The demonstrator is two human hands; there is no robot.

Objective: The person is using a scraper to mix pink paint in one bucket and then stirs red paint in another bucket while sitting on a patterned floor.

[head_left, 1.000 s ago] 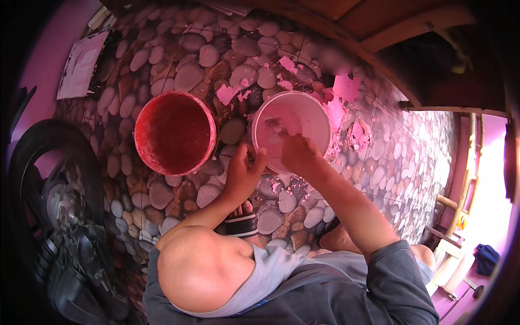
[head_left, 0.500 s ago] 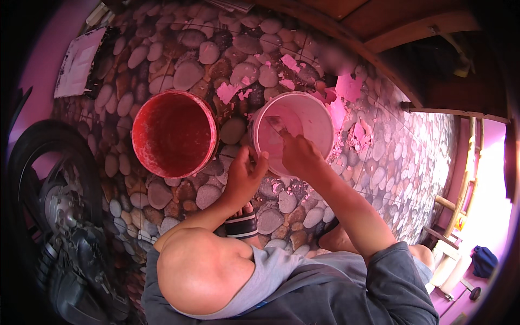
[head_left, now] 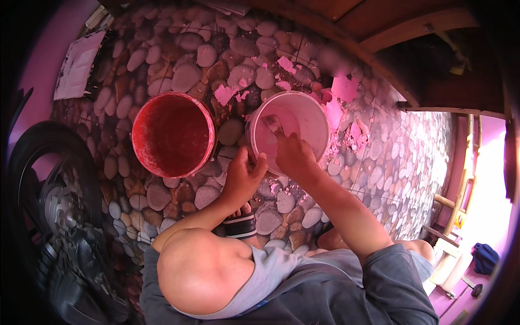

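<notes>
Floor [head_left: 187,78] patterned with pebbles bears two buckets in front of you: one red bucket [head_left: 149,147] at left, one pale bucket [head_left: 317,130] just right of it. Your two hands are busy: your left hand [head_left: 245,176] grasps the pale bucket's near rim; your right hand [head_left: 295,154] grips one scraper [head_left: 272,123], its blade inside that bucket. Pink crumbs [head_left: 274,188], too many to count, lie nearby.

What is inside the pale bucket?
Inside the pale bucket, the blade of a scraper shows against the pink-tinged interior. The right hand, which holds it, covers the handle and part of the near interior, so anything behind that hand can't be seen.
</notes>
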